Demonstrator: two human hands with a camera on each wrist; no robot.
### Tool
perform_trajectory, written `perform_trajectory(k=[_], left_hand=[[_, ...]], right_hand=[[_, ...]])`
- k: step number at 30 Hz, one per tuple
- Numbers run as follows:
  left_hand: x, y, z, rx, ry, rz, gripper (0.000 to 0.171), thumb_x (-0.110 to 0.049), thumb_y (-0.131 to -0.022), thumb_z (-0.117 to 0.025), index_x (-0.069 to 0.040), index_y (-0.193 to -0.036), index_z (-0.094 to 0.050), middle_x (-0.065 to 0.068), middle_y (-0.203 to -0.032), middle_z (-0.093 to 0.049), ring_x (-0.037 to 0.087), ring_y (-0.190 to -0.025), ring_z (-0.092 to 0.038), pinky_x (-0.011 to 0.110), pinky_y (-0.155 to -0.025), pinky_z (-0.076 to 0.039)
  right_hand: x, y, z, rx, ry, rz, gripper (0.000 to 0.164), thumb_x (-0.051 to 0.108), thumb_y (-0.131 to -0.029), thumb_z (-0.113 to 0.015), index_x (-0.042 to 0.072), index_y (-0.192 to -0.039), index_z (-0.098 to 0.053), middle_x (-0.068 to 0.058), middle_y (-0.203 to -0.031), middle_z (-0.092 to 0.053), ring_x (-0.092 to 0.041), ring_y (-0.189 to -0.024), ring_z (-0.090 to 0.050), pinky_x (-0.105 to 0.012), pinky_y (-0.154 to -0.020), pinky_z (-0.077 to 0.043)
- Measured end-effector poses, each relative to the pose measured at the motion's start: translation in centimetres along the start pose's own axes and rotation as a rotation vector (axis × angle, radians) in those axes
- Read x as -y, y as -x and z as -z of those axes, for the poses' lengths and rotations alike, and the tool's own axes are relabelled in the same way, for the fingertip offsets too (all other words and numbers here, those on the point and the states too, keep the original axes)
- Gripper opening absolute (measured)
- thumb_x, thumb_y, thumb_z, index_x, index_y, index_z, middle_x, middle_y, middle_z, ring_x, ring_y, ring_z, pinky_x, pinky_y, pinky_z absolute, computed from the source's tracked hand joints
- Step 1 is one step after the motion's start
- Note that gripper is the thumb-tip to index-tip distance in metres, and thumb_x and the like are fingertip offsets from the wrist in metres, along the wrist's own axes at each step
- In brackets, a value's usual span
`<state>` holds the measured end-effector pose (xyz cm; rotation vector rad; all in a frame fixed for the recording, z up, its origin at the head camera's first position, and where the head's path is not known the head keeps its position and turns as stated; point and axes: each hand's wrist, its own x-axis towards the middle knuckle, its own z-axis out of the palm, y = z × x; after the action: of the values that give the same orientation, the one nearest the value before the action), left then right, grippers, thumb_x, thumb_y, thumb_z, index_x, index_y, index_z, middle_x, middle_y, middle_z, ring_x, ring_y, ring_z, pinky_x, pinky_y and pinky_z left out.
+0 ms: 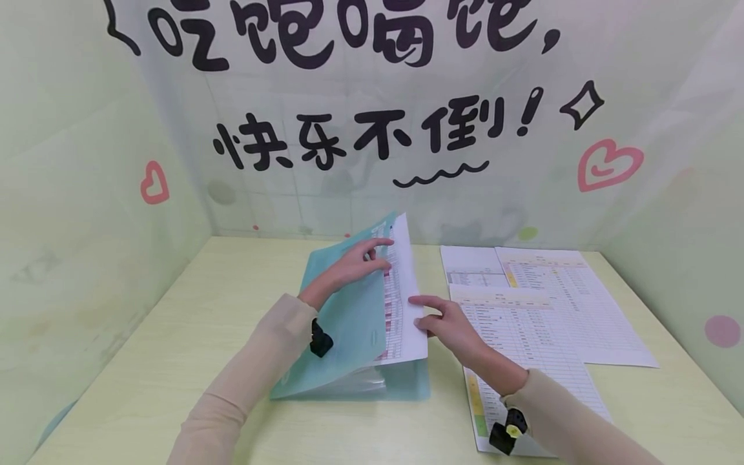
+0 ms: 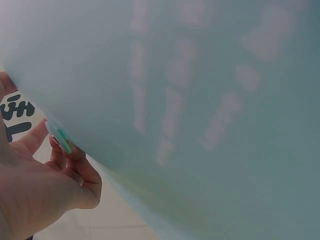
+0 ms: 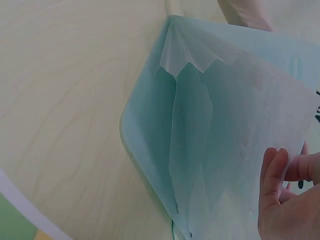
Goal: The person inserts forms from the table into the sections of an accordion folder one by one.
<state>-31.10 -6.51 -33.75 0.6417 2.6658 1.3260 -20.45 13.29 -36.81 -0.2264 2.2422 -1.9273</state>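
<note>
Blue-green folder (image 1: pixel 343 329) sits partly open on the tabletop (image 1: pixel 192 323); printed sheet (image 1: pixel 412 329) juts out past its lifted front. Left grip (image 1: pixel 358 261) pinches the folder's edge, right grip (image 1: pixel 456 328) the sheet's. Probably mid-transfer, in or out unclear. Next move likely needs the folder held open, sheet kept straight.

head view looks fwd/down over table (image 1: pixel 145 361), l + r wrist views up close, both sharing folder (image 1: pixel 343 323).

A pale table (image 1: pixel 192 323) — behind it, a backdrop (image 1: pixel 349 87) with black lettering (image 1: pixel 382 145), pink hearts (image 1: pixel 604 171), coloured dots (image 1: pixel 723 330).
</note>
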Motion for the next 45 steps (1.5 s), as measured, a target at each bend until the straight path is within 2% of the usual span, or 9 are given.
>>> perform_trajectory(k=[6,11,16,21,24,27,32,45], left_hand=[[0.1,-0.1,0.0,0.004,0.004,-0.013,0.049,-0.028,-0.082,-0.059,-0.020,-0.129,-0.045,0.007,-0.085,-0.044,0.020,-0.075,-0.042,0.027,-0.060,-0.032],[0.0,-0.1,0.0,0.004,0.008,-0.018,0.048,-0.027,-0.082,-0.059,-0.020,-0.128,-0.046,0.008,-0.085,-0.044,0.020,-0.075,-0.042,0.027,-0.060,-0.032],[0.1,-0.2,-0.1,0.002,-0.001,-0.015,0.047,-0.028,-0.082,-0.058,-0.021,-0.127,-0.046,0.008,-0.083,-0.044,0.020,-0.074,-0.042,0.028,-0.060,-0.032],[0.1,-0.2,0.0,0.008,-0.004,-0.021,0.048,-0.028,-0.083,-0.058,-0.019,-0.128,-0.046,0.008,-0.082,-0.044,0.020,-0.072,-0.042,0.028,-0.059,-0.032],[0.1,-0.1,0.0,0.013,-0.004,-0.020,0.047,-0.028,-0.083,-0.058,-0.020,-0.128,-0.046,0.008,-0.082,-0.044,0.020,-0.071,-0.041,0.028,-0.059,-0.032],[0.1,-0.1,0.0,0.017,0.000,-0.019,0.047,-0.029,-0.083,-0.058,-0.020,-0.128,-0.046,0.008,-0.082,-0.043,0.020,-0.070,-0.041,0.028,-0.059,-0.032],[0.2,-0.1,0.0,0.020,-0.004,-0.030,0.048,-0.028,-0.083,-0.058,-0.019,-0.128,-0.046,0.007,-0.082,-0.043,0.020,-0.071,-0.041,0.028,-0.059,-0.032],[-0.1,-0.1,-0.1,0.033,-0.002,-0.024,0.046,-0.026,-0.084,-0.058,-0.019,-0.128,-0.046,0.008,-0.083,-0.043,0.021,-0.071,-0.041,0.028,-0.060,-0.033]], right_hand=[[0.1,0.1,-0.1,0.007,0.012,-0.009,0.038,-0.002,-0.081,-0.053,0.000,-0.119,-0.053,-0.017,-0.111,-0.054,-0.022,-0.078,-0.059,-0.032,-0.068,-0.046],[0.3,0.1,-0.1,-0.008,-0.020,-0.020,0.037,-0.003,-0.081,-0.053,0.000,-0.118,-0.054,-0.016,-0.113,-0.053,-0.023,-0.079,-0.059,-0.032,-0.069,-0.046],[0.1,0.0,-0.4,0.015,-0.027,-0.015,0.038,-0.003,-0.081,-0.051,-0.001,-0.119,-0.053,-0.017,-0.116,-0.050,-0.023,-0.080,-0.058,-0.032,-0.069,-0.046],[-0.2,-0.1,-0.7,-0.011,-0.007,-0.016,0.036,-0.002,-0.080,-0.052,0.000,-0.116,-0.056,-0.015,-0.115,-0.051,-0.022,-0.078,-0.058,-0.032,-0.068,-0.046],[-0.3,-0.3,-1.0,-0.020,0.027,-0.009,0.036,-0.002,-0.079,-0.053,0.001,-0.115,-0.057,-0.014,-0.109,-0.056,-0.020,-0.075,-0.057,-0.032,-0.067,-0.046],[-0.3,-0.3,-1.3,-0.029,0.110,0.028,0.035,-0.002,-0.078,-0.055,0.002,-0.113,-0.059,-0.011,-0.101,-0.058,-0.019,-0.071,-0.055,-0.033,-0.064,-0.045],[-0.1,-0.3,-1.7,-0.041,0.219,0.094,0.034,-0.001,-0.077,-0.059,0.004,-0.110,-0.061,-0.006,-0.104,-0.057,-0.017,-0.070,-0.055,-0.035,-0.064,-0.045],[0.3,-0.5,-2.7,0.008,0.227,0.086,0.039,0.002,-0.077,-0.058,0.001,-0.116,-0.056,-0.011,-0.113,-0.054,-0.017,-0.078,-0.060,-0.034,-0.070,-0.046]])
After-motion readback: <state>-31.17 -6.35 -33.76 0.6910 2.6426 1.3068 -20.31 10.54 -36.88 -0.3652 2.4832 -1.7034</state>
